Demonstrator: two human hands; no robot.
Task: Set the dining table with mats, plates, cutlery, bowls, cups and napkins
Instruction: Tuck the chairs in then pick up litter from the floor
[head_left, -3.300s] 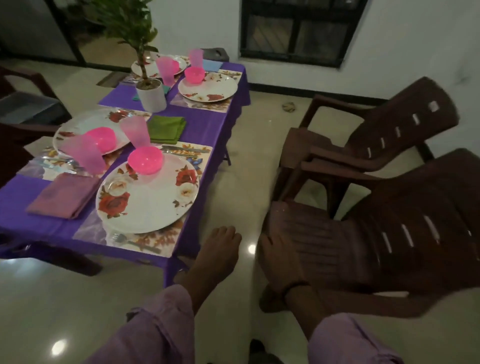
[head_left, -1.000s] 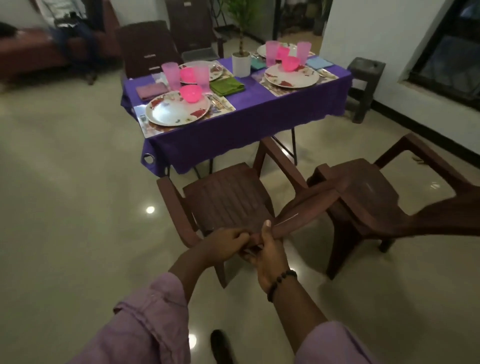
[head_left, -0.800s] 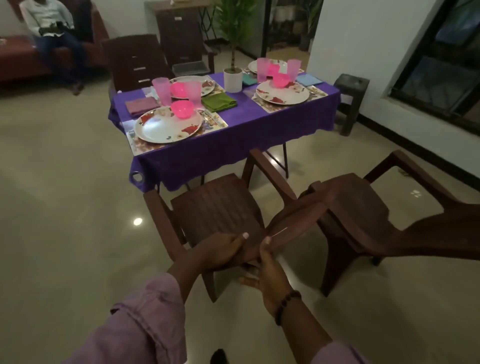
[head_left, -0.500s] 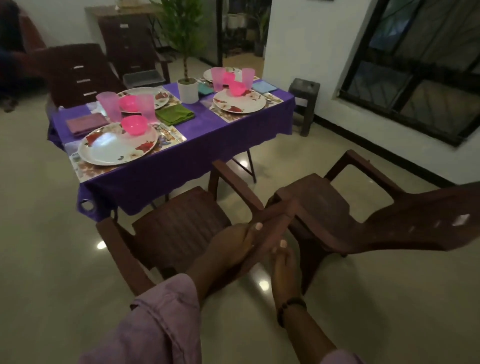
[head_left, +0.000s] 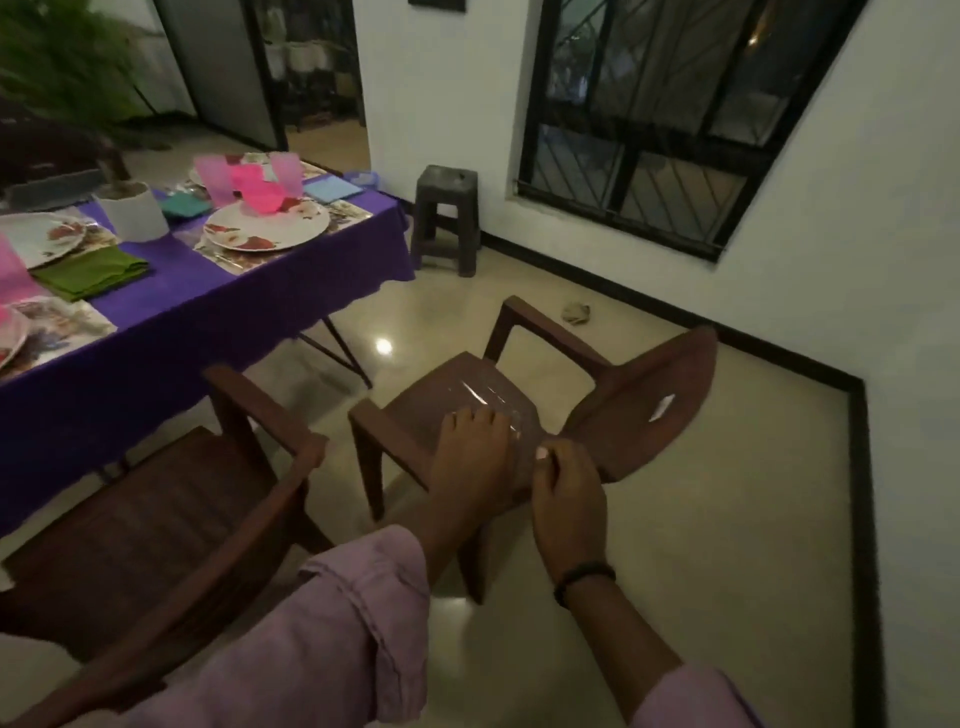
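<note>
The table (head_left: 208, 296), under a purple cloth, is at the left. On it are floral plates (head_left: 291, 228) on mats, pink bowls (head_left: 265, 197), pink cups (head_left: 213, 179), and a green napkin (head_left: 91, 273) and a blue napkin (head_left: 332, 188). In the middle of the floor is a brown plastic chair (head_left: 654, 405). My left hand (head_left: 472, 457) lies over its near armrest with the fingers bent over the top. My right hand (head_left: 569, 493) grips the same armrest just behind, thumb on top.
A second brown chair (head_left: 156, 519) stands at the table's near side, to the left of the held one. A white plant pot (head_left: 132, 210) stands on the table. A small dark stool (head_left: 447, 218) is by the white wall, with a window at the right.
The view has swung right and closer, so the table now sits at the left edge. Both hands have stayed on the right chair's near armrest, and the chair has shifted with them.
</note>
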